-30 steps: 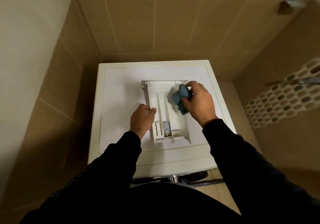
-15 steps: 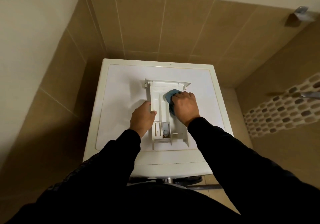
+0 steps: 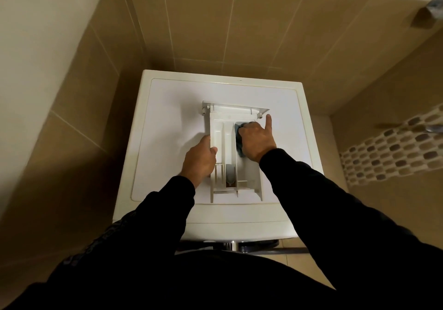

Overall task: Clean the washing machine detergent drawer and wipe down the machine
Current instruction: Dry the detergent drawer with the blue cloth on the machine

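Drawer: the white detergent drawer (image 3: pixel 223 132) lay flat on the top panel of the washing machine (image 3: pixel 167 122), pulled right out, its front panel at the far end and its open end towards me.
Left hand: my left hand (image 3: pixel 200 159) gripped the drawer's left wall, thumb hooked over the rim and fingers curled down the outside, clamped on it.
Right hand: my right hand (image 3: pixel 257 140) was bunched around the blue cloth (image 3: pixel 239 147), knuckles up, inside the drawer's right-hand compartment.
Odd finger out: one finger of that hand stuck out straight, pointing at the far right corner of the drawer, while the others were wrapped on the cloth.
Cloth: only a sliver of blue showed, along the left edge of my fist and at its far end, pressed down against the compartment's floor.
Near end of drawer: a grey cap (image 3: pixel 230 174) sat in the narrow middle slot, just beside my left wrist.
Machine: it stood in a corner of brown wall tiles (image 3: pixel 203 22), and a dark curve of its door (image 3: pixel 254 246) showed under the front edge.
Sleeves: both my arms were in black sleeves (image 3: pixel 335 204).
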`<state>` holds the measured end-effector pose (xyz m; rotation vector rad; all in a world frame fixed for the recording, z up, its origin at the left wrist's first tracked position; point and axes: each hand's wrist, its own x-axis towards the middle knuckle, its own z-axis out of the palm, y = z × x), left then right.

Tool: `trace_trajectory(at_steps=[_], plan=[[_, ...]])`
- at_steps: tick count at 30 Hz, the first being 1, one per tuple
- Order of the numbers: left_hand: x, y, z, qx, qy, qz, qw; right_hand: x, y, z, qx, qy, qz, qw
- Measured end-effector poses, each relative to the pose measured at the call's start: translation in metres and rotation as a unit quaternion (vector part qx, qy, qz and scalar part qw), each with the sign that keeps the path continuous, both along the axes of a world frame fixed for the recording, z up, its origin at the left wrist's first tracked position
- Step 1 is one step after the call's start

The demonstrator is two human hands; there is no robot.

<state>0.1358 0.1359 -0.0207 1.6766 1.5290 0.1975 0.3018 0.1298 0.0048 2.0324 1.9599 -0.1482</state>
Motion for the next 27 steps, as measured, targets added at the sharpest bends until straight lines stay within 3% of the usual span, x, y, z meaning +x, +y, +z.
trace_trajectory(at_steps=[7,20,27], plan=[[0.006,0.001,0.0,-0.005,0.047,0.012,0.999,-0.003,-0.004,0.004,-0.014,0.005,0.005,1.0],[0.008,0.002,0.007,-0.041,0.003,0.054,0.998,-0.013,-0.07,-0.009,-0.037,-0.03,0.086,0.995],[0.009,0.003,0.007,0.005,0.053,0.023,0.998,-0.013,-0.046,0.02,-0.098,-0.015,0.119,0.988]])
